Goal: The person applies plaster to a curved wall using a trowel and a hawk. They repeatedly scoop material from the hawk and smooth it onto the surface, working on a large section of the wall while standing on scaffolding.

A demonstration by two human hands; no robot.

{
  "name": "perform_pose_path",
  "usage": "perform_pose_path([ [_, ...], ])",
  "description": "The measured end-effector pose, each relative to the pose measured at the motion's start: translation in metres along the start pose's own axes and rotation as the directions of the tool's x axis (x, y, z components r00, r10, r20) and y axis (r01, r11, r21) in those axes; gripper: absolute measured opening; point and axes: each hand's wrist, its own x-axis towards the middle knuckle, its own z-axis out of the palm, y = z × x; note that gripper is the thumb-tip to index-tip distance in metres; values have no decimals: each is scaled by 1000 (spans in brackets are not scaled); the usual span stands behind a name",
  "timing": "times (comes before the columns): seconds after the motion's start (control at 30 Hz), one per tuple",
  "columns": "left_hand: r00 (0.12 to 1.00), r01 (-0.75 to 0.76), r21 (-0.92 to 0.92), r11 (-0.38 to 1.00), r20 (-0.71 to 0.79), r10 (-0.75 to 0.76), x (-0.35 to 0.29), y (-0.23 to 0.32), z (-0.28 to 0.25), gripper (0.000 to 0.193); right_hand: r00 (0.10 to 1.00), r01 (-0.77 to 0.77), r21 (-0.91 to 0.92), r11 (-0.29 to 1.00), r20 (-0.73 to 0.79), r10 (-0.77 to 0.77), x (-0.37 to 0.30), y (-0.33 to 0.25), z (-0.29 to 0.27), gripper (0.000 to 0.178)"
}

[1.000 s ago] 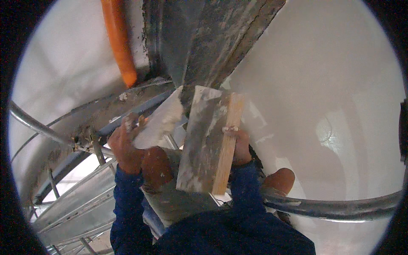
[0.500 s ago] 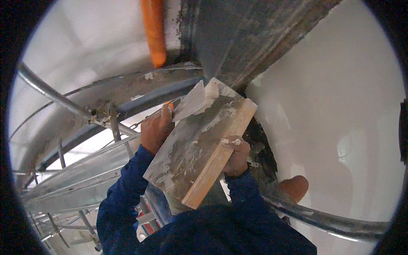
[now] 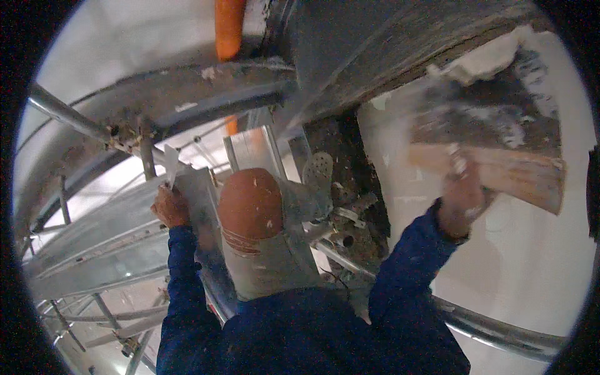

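My left hand (image 3: 170,206) is closed round a putty knife (image 3: 172,164), its pale blade pointing up beside a metal scaffold plank (image 3: 119,228). Most of the knife's handle is hidden in the fingers. Out to the right, my right hand (image 3: 462,197) grips the wooden strip (image 3: 525,178) along the edge of a plasterer's board (image 3: 487,125). Grey and white smears cover the board's face, and a thick lump of white plaster (image 3: 490,62) lies along its far edge. Motion blurs the board's left side, close to the white wall (image 3: 494,275). White plaster also sticks to the right fingers.
Steel scaffold tubes (image 3: 69,119) cross the left side, with an open tube end (image 3: 344,240) near the middle. An orange pole (image 3: 229,31) hangs at the top. A dark beam (image 3: 375,50) slants overhead. A curved pipe rail (image 3: 500,328) runs along the lower right.
My hands have parted. The board has swung from the middle out to the far right and turned, its plaster lump now at the far edge. The putty knife has moved left and down, away from it.
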Motion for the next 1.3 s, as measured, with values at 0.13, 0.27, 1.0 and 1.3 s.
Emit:
perform_pose_path([
  [0.13,943,266,3,964,209,-260,-35,24,-6,33,935,328,-354,876,257,-246,67,-57,-6,46],
  [0.27,995,39,-16,999,88,-37,-46,23,-3,41,717,672,-439,597,587,-376,94,-75,5,59],
  [1.0,866,497,-92,863,-4,-500,-75,-32,23,50,482,866,-443,-232,864,149,-25,349,167,44],
  [1.3,765,641,-163,750,212,-608,-104,-54,60,49,495,860,-456,-229,854,159,-20,366,183,45],
])
